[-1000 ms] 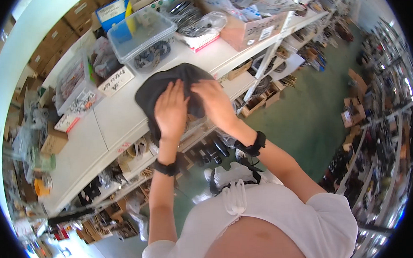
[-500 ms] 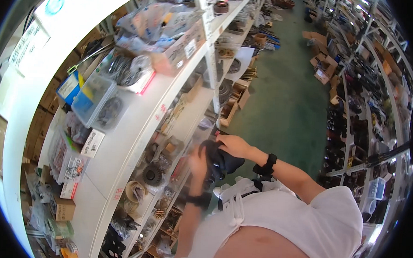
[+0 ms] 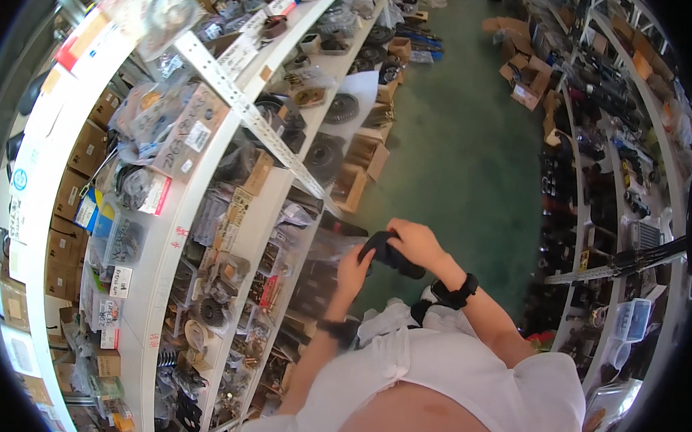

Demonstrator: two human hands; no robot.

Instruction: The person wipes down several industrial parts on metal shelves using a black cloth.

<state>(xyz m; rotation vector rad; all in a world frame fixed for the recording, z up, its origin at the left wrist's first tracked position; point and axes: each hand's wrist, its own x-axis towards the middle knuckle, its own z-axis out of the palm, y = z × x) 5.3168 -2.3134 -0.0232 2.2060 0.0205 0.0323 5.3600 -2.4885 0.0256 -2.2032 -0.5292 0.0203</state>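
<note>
On my left, the white shelf (image 3: 153, 304) is running alongside. My left hand (image 3: 350, 274) is pinching the left end of a soft-looking black item (image 3: 392, 255), thumb and fingers closed around that edge. The item is hanging in front of me above the green floor (image 3: 455, 155), between my two hands, its long axis slanting rightward and slightly down. My right hand (image 3: 419, 246) is gripping its upper side, some fingertips staying hidden; both hands are touching it, so neither is nearer. Compared with half a second ago, the item is looking narrower and my left fingers less blurred.
</note>
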